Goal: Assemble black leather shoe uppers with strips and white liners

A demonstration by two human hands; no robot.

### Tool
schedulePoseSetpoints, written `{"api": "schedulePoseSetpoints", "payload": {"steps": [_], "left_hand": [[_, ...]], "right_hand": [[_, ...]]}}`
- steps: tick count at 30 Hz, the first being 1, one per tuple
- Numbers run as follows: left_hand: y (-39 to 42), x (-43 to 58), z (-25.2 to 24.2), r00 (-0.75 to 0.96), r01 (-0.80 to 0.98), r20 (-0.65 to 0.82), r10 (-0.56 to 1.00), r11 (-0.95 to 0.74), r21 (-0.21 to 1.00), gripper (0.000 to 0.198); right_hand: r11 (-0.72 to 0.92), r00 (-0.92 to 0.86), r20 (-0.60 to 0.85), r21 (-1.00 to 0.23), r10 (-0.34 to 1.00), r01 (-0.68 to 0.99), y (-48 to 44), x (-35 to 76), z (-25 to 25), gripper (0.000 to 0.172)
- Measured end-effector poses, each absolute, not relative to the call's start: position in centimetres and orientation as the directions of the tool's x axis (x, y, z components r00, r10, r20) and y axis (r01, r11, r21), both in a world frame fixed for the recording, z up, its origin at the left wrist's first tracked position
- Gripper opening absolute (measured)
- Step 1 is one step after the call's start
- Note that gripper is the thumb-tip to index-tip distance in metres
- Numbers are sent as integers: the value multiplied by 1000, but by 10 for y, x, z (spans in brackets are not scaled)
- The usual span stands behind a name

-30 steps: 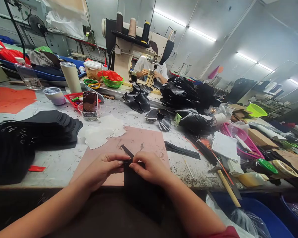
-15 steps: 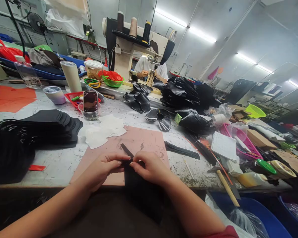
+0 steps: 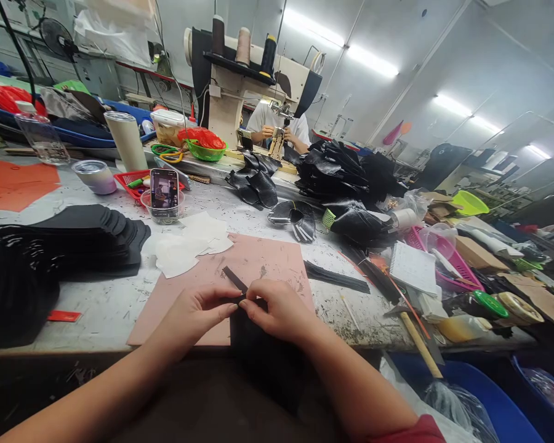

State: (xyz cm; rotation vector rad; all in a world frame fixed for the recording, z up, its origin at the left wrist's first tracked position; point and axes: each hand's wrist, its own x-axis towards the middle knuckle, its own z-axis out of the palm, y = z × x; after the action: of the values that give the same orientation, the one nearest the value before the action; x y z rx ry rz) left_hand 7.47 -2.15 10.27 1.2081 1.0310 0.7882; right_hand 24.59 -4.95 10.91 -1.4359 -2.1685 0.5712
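At the far left lies an orange sheet (image 3: 18,184), with a thick stack of black pieces (image 3: 96,240) nearer the bench edge and a red strip (image 3: 64,316) just beside it. A cup with a purple base (image 3: 93,176) stands behind the stack; to its right a phone (image 3: 164,189) leans upright in a clear plastic tub (image 3: 159,213). White cut pieces (image 3: 184,246) overlap the corner of a pink mat (image 3: 272,258). Over the mat's near part, the left hand (image 3: 191,317) pinches the top edge of a black panel (image 3: 263,351) between thumb and fingers. The panel hangs below the hands, past the bench edge, its lower end lost in shadow. A narrow black strip (image 3: 233,278) pokes out beyond the fingertips; whether it is joined to the panel cannot be told. The right hand (image 3: 279,311) nips the same edge, its thumb close to the left one. Beyond, a person works at a sewing machine (image 3: 226,104). Further right lie flat black strips (image 3: 337,277), a notebook (image 3: 413,269) and a wooden handle (image 3: 421,344).
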Motion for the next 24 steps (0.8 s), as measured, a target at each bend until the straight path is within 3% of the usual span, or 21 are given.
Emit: {"api": "schedulePoseSetpoints", "payload": {"steps": [5, 11, 14, 19, 24], "left_hand": [[-25, 75, 95, 329, 13, -173, 928, 179, 984, 17], [-21, 70, 99, 361, -45, -201, 911, 232, 972, 22], [-12, 69, 111, 416, 87, -224, 881, 206, 975, 28], [2, 71, 129, 607, 337, -206, 768, -15, 941, 12], [6, 73, 134, 628, 382, -258, 734, -2, 924, 8]], "right_hand": [[385, -350, 183, -617, 919, 686, -49, 251, 114, 9], [426, -511, 159, -778, 845, 462, -39, 267, 119, 16], [464, -524, 156, -710, 837, 529, -38, 268, 128, 16], [523, -528, 171, -559, 832, 643, -41, 265, 144, 14], [542, -543, 160, -499, 824, 676, -39, 269, 150, 10]]}}
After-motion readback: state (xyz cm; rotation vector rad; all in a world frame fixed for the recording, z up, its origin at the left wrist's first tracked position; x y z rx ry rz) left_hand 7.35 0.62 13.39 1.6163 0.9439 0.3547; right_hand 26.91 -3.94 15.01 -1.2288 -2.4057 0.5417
